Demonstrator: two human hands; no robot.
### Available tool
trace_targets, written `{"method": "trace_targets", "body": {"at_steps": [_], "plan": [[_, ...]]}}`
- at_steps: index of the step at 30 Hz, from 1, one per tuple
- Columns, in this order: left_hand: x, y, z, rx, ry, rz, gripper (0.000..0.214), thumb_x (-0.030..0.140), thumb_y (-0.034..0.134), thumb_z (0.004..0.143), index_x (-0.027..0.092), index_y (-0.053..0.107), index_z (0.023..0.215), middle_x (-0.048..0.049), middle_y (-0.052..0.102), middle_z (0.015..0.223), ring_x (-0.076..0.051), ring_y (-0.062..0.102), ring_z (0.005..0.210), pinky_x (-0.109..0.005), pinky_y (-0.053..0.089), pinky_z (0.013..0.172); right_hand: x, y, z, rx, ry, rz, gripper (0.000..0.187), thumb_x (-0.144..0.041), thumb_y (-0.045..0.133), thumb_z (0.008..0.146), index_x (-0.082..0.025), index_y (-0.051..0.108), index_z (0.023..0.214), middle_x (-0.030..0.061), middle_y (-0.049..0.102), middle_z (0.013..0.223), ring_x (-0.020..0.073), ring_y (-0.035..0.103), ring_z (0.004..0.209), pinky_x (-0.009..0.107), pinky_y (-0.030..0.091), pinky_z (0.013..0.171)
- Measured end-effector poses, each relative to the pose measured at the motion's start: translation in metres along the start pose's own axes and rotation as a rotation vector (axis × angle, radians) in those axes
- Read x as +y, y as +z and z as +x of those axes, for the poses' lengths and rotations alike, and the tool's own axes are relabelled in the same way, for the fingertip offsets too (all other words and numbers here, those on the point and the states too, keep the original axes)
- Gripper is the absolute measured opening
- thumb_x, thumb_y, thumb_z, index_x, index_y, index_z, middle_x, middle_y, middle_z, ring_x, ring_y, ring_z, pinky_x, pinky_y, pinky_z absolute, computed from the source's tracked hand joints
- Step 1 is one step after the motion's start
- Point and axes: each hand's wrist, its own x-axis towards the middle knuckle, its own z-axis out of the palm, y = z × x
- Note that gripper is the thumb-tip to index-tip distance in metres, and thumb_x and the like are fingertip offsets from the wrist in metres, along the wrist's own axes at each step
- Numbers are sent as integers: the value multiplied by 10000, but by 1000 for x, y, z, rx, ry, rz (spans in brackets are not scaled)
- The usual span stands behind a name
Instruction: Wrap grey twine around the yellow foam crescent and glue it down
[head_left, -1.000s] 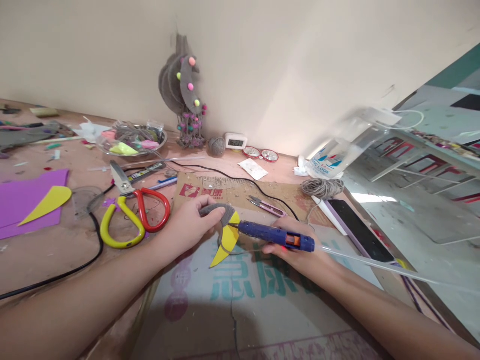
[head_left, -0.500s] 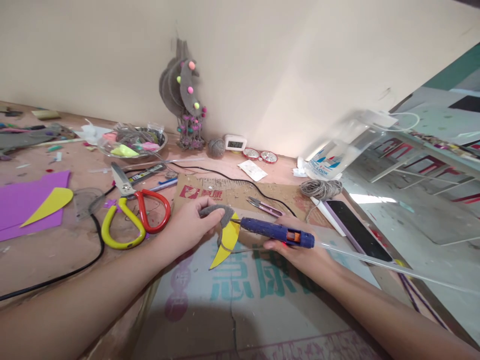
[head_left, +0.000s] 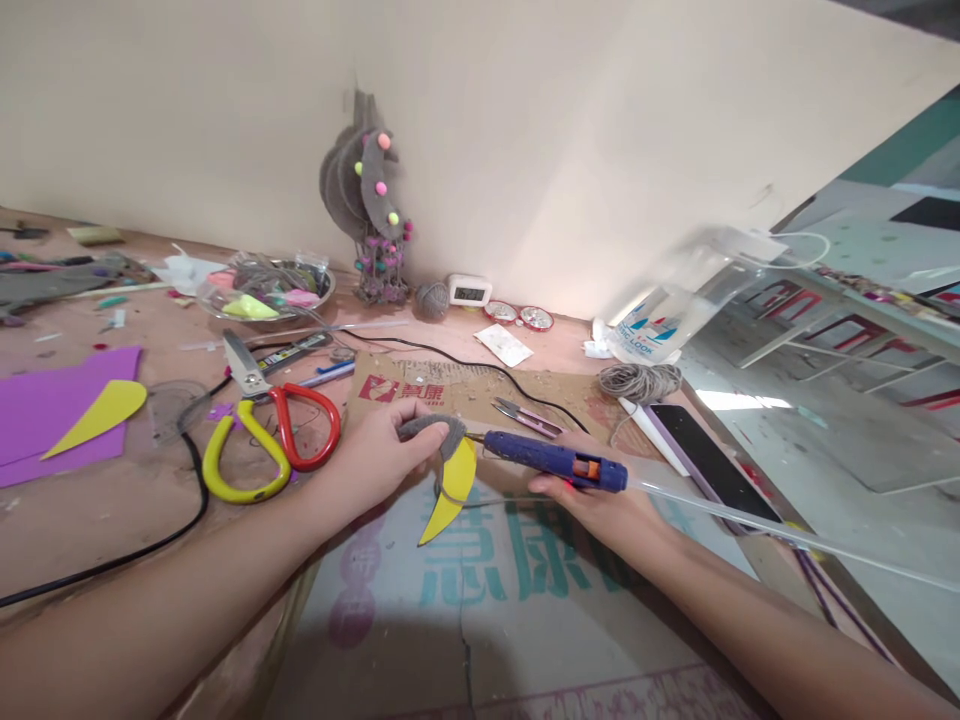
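Pinched in my left hand (head_left: 394, 445) is a curved yellow crescent piece (head_left: 452, 485), its upper part covered with grey yarn (head_left: 448, 436). The lower yellow tip is bare and points down. My right hand (head_left: 589, 495) is closed around a blue hot glue gun (head_left: 551, 458), with a clear glue stick (head_left: 720, 520) coming out of its back. The gun's nozzle is at the edge between the grey wrap and the bare yellow; whether it touches I cannot tell. A loose yarn strand runs from the crescent toward my right hand.
Large scissors (head_left: 270, 430) lie left of my left hand, near purple sheets (head_left: 67, 415). Small snips (head_left: 527, 417) rest on the cardboard (head_left: 480, 375). A yarn bundle (head_left: 640, 381), a phone (head_left: 705, 455) and a clear plastic container (head_left: 660, 315) stand right. A black cord crosses the table.
The view has shifted slightly. Both hands keep nearly the same pose, and the nozzle stays near the crescent, perhaps a touch further from it.
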Motion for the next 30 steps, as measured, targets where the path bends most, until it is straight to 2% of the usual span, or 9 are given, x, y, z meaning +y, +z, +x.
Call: {"method": "trace_targets", "body": {"at_steps": [7,13,18,22,24,26,28,30], "plan": [[2,1,-1,0,-9,14,224,373,533,774,196,444,670,80,432,461,-74,373,428,-174,281,437,-2,1,-2,20,12,34,370,-550,633,635,-214,484,599,-12,508,574,150,494,552,252,405,502],[-1,-1,0,-17,7,-11,219,380,533,773,198,456,678,80,431,476,-77,369,433,-175,274,439,4,3,-1,41,34,87,364,-551,660,606,-214,561,702,15,615,663,190,579,634,288,481,587],[-4,1,1,-6,14,-45,219,382,538,768,198,463,674,79,422,469,-81,363,429,-178,272,431,10,1,3,6,-11,62,320,-529,626,674,-212,592,693,32,643,705,205,600,657,309,500,602],[-3,2,1,-5,5,-100,221,374,541,766,200,446,668,77,438,452,-83,371,422,-177,277,423,6,-10,5,35,-8,91,308,-499,511,785,-226,653,773,42,686,822,236,626,806,354,500,746],[-2,2,1,-4,1,-95,223,376,541,768,197,451,671,73,451,456,-83,385,424,-175,278,419,0,-17,4,86,-35,187,340,-493,464,824,-219,665,809,55,688,902,244,618,896,367,479,825],[-1,2,1,-8,-5,-103,224,380,542,768,199,448,677,75,446,450,-82,384,416,-175,264,408,-4,-24,1,121,-76,373,356,-498,446,840,-211,657,867,74,679,965,249,608,949,373,473,855],[-1,3,1,-13,-10,-118,220,384,541,771,202,447,692,83,430,442,-77,367,402,-174,247,400,-8,-31,-2,98,-100,552,367,-519,450,835,-216,637,927,90,669,993,259,606,968,381,484,845],[-2,3,2,-12,0,-135,214,386,533,779,204,449,705,89,415,439,-73,356,397,-171,243,399,-12,-38,-3,71,-125,640,375,-545,460,821,-235,622,955,87,663,998,266,602,979,387,492,835]]}}
